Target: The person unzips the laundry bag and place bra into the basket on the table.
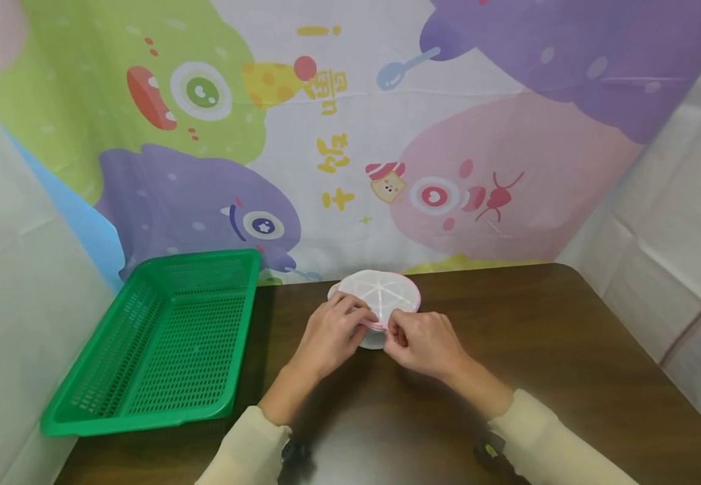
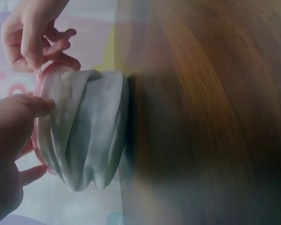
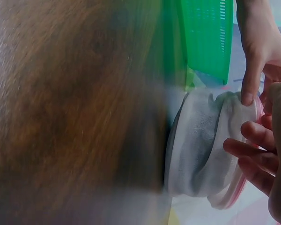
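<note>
A cartoon-printed cloth [image 1: 341, 246] hangs behind a brown tabletop [image 1: 508, 323]. The white bag [image 1: 381, 286] sits at twelve o'clock on it, the green basket [image 1: 193, 350] at nine from the bag. At the bag's eight o'clock the left hand [image 1: 337, 331] grips it, thumb on the mesh wall, fingers bent over the pink edge [image 3: 236, 194]. At four o'clock the right hand [image 1: 426, 340] pinches that edge, its fingers closed at the tips. The wall is soft and creased, so a loose fold could catch in the edge; a weak left grip could let the bag skid or tip under a tug. Count: one cloth, one tabletop, one basket, one bag, two hands.
</note>
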`<action>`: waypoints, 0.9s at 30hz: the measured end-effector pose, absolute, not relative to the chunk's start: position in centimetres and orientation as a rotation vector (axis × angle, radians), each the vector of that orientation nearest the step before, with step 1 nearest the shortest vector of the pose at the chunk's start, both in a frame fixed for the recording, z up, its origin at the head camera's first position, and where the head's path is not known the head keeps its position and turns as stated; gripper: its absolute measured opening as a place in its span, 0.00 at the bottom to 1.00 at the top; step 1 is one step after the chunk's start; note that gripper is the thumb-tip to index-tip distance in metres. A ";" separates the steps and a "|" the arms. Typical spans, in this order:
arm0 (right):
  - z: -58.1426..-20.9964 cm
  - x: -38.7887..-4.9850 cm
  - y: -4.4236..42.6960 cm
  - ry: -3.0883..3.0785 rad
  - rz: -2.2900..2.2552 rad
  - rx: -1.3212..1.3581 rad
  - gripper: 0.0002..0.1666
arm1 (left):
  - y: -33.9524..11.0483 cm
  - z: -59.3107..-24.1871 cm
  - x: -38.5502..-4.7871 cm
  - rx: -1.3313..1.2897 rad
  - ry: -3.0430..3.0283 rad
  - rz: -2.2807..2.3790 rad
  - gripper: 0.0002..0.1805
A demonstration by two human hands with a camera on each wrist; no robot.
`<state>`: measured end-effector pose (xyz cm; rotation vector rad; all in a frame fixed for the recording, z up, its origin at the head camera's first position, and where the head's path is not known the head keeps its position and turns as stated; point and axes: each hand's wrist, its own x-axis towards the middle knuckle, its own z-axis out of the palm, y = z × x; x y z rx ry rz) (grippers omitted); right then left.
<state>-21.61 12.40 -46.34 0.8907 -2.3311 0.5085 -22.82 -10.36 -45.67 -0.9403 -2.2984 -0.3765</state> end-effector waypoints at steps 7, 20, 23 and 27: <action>-46.4 -21.6 11.8 -2.329 0.475 0.879 0.10 | -9.8 -45.6 -22.7 -0.961 -2.315 -0.382 0.09; -46.9 -21.7 12.1 -2.314 0.442 0.867 0.10 | -10.2 -45.6 -22.6 -0.965 -2.339 -0.410 0.07; -47.1 -21.8 12.3 -2.320 0.451 0.864 0.09 | -10.4 -45.7 -22.6 -0.961 -2.348 -0.432 0.07; -47.1 -22.1 12.8 -2.324 0.460 0.849 0.09 | -10.9 -45.8 -22.7 -0.937 -2.355 -0.489 0.08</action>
